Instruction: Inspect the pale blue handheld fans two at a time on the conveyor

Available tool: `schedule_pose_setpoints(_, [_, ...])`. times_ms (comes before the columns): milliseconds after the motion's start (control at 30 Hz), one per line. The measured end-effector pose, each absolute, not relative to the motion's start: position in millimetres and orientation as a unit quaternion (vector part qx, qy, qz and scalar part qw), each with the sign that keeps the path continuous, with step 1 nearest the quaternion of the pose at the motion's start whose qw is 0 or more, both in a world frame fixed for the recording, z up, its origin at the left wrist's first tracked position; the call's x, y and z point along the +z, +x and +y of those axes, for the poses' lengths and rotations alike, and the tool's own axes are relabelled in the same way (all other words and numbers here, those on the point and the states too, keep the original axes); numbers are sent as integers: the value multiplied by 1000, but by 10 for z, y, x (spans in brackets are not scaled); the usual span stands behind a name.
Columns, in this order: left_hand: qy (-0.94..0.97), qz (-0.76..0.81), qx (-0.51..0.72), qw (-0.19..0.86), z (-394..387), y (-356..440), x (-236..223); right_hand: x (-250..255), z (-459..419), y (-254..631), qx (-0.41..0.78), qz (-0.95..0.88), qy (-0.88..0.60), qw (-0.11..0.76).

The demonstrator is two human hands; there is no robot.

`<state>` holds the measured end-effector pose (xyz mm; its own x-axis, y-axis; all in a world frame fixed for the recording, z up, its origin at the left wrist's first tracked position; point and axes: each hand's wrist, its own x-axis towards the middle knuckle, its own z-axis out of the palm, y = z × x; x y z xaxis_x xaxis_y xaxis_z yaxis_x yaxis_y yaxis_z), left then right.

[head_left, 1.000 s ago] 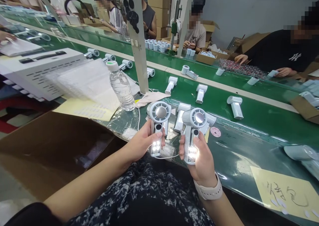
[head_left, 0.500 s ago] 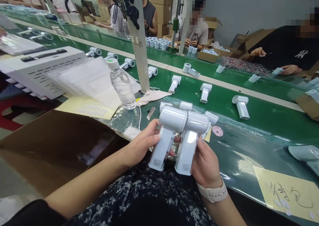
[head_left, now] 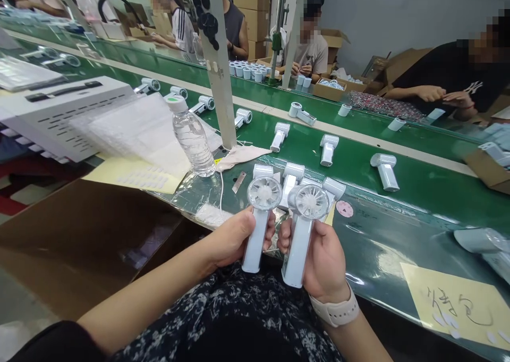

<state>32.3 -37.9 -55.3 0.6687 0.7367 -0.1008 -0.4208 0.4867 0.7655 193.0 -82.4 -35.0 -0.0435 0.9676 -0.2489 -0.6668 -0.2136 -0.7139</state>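
In my left hand (head_left: 239, 235) is a pale blue handheld fan (head_left: 255, 242), the fingers wrapped round its handle. My right hand (head_left: 324, 253) grips a second handheld fan (head_left: 298, 250) the same way. Both fans are upright and side by side, slightly apart, with their clear bladed round ends facing me. Right behind them on the table edge lie several more fans, such as one at the back (head_left: 294, 171) and one to the right (head_left: 334, 188). Parts of these are hidden by the two held fans.
A water bottle (head_left: 193, 136) stands left of a metal post (head_left: 221, 85). Fans lie along the green conveyor (head_left: 354, 165). A yellow paper with writing (head_left: 458, 303) is at right, an open cardboard box (head_left: 99, 234) at lower left. People sit across the line.
Both fans have turned in my hands, so their bladed ends face me instead of their smooth sides. They have moved apart. Across the line, the person in black has brought both hands together.
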Motion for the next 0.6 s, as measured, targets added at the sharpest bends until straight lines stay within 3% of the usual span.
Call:
schedule_pose_setpoints(400, [368,204,365,831,-387,240,-415,-487,-774,2092,609,-166,-384,674])
schedule_pose_setpoints(600, [408,222,346,815,-385,270,-428,-471,-762,2034,626,-159,-382,661])
